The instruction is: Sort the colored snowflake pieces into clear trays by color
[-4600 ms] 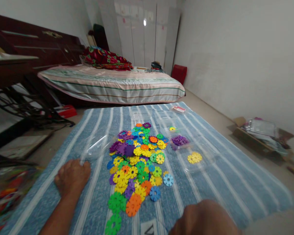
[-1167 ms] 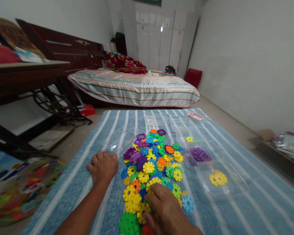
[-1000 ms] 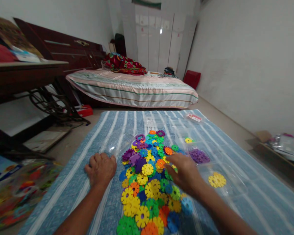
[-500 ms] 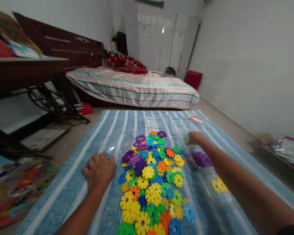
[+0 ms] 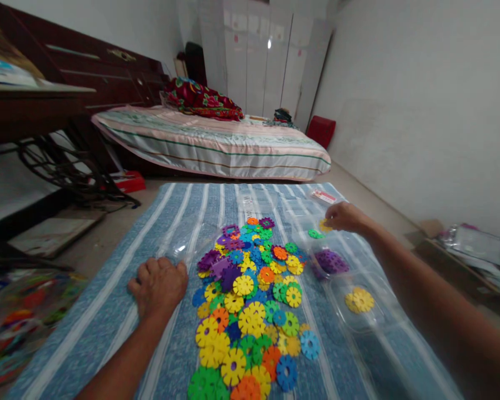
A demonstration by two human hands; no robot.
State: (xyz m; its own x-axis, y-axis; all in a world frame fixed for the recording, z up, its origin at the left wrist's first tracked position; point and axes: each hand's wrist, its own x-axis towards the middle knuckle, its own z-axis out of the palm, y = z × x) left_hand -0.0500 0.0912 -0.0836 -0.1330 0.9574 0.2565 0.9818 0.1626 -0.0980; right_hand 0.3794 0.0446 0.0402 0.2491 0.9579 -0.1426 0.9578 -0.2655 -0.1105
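Note:
A heap of notched plastic discs [image 5: 250, 319] in yellow, green, blue, orange and purple lies on the striped blue cloth [image 5: 125, 344]. My left hand [image 5: 160, 286] rests on the cloth left of the heap, fingers stretched out, close to a clear plastic piece [image 5: 187, 247]. Over at the right, my right hand [image 5: 345, 215] pinches a yellow disc [image 5: 325, 225] above a clear container. A green disc [image 5: 315, 234] lies in that container. Closer to me, one clear box holds purple discs [image 5: 329, 262] and another holds yellow discs [image 5: 359, 300].
A small red-and-white packet [image 5: 323, 195] sits near the cloth's far right edge. Beyond stands a bed [image 5: 216, 144]. A sewing machine table [image 5: 37, 111] is at the left, above a bag of colourful pieces [image 5: 25, 328] on the floor.
My right hand has risen slightly and moved right in the container area, with the yellow disc now showing in its fingers. The green disc has come into sight. My view has shifted a little.

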